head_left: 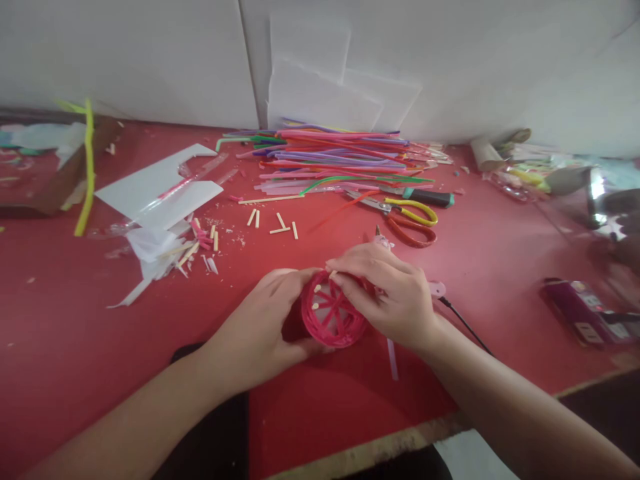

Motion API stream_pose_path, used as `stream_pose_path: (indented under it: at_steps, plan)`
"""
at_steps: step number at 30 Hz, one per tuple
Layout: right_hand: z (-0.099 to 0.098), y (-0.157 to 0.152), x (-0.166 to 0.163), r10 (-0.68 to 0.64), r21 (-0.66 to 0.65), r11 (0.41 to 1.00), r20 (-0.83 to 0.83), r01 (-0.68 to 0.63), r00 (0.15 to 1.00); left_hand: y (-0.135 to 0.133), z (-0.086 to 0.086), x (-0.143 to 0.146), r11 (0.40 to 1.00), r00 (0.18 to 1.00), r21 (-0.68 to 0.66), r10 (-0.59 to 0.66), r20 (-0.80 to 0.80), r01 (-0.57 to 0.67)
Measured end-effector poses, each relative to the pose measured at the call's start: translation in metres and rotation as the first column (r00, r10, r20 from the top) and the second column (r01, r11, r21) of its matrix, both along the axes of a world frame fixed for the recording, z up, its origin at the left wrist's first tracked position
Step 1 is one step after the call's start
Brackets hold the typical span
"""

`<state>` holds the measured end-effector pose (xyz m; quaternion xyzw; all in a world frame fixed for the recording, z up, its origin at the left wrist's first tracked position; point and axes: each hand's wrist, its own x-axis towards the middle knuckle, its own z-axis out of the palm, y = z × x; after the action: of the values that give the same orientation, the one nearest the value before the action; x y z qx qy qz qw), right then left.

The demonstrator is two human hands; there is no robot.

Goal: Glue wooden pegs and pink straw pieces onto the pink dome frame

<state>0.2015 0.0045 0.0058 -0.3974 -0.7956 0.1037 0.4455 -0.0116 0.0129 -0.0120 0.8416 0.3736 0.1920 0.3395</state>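
Observation:
A small round pink woven basket (333,317), made of straw wound about thin wooden spokes, is held over the red table (500,267). My left hand (265,320) cups it from the left and below, fingers wrapped round its side. My right hand (387,290) lies over its top right edge, fingertips pinched on the pink rim. A pink tool with a black cord (460,319) lies partly hidden under my right hand.
A heap of coloured straws (340,160) lies at the back, with red and yellow scissors (407,217) in front. Short wooden sticks (277,223), white paper (160,190) and plastic scraps lie left. A purple box (583,310) sits right. The table's front edge runs below my arms.

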Motion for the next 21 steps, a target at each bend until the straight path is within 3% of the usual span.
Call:
stream_pose_path:
  at_steps: [3,6,9,12,17,21]
  plan:
    - [0.002,-0.002,0.001,-0.003,-0.063,0.998,-0.037,0.001,0.999,0.000,-0.001,0.000,1.000,1.000,0.000,0.001,-0.004,-0.001]
    - [0.007,-0.004,0.006,-0.069,-0.225,0.974,-0.126,0.039,0.990,0.000,-0.001,-0.001,1.000,1.000,0.009,-0.006,-0.014,0.007]
    - [0.015,-0.001,0.013,-0.174,-0.478,0.874,-0.129,0.092,0.976,0.000,0.000,-0.001,1.000,1.000,-0.004,-0.009,-0.018,0.009]
    - [0.021,0.002,0.020,-0.124,-0.675,0.735,-0.046,0.061,0.991,0.001,0.001,0.000,1.000,1.000,-0.015,-0.015,-0.015,0.014]
    - [0.018,0.004,0.022,-0.082,-0.753,0.656,-0.018,0.040,0.996,0.001,0.003,0.000,0.999,1.000,-0.032,-0.007,-0.015,0.007]
    - [0.014,0.006,0.020,-0.100,-0.828,0.560,-0.112,-0.037,0.989,0.001,0.002,0.000,1.000,1.000,-0.030,-0.001,-0.010,0.001]
